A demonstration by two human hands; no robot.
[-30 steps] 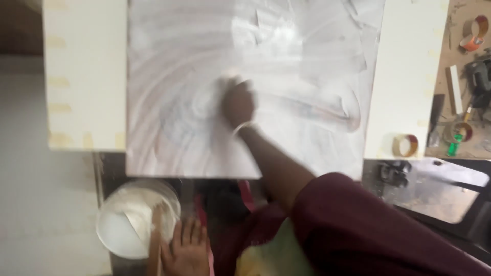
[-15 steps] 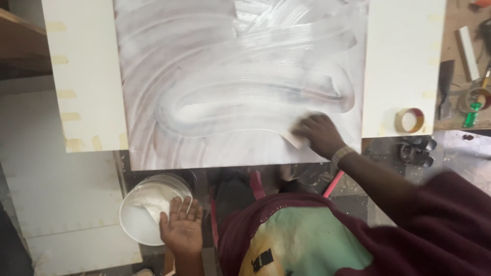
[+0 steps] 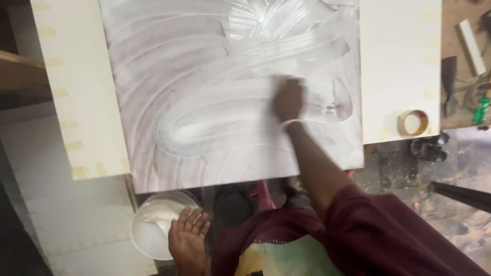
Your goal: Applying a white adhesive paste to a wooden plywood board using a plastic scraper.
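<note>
A large board (image 3: 204, 61) smeared with wet white paint in broad curved strokes lies in front of me. My right hand (image 3: 289, 99) presses on its right-middle part, fingers curled and blurred by motion; what it holds is hidden under the hand. Below the board's near edge, my left hand (image 3: 188, 240) rests with fingers spread on the rim of a white bucket (image 3: 148, 237) holding white paint.
Cream panels (image 3: 82, 102) with strips of tape flank the board; the right panel (image 3: 399, 61) carries a roll of tape (image 3: 413, 122). A workbench with tools (image 3: 468, 56) stands far right. Dusty floor with debris (image 3: 434, 174) lies lower right.
My right hand swept from the board's centre to its lower right corner, then back up and left to the right-middle. The left hand stayed at the bucket.
</note>
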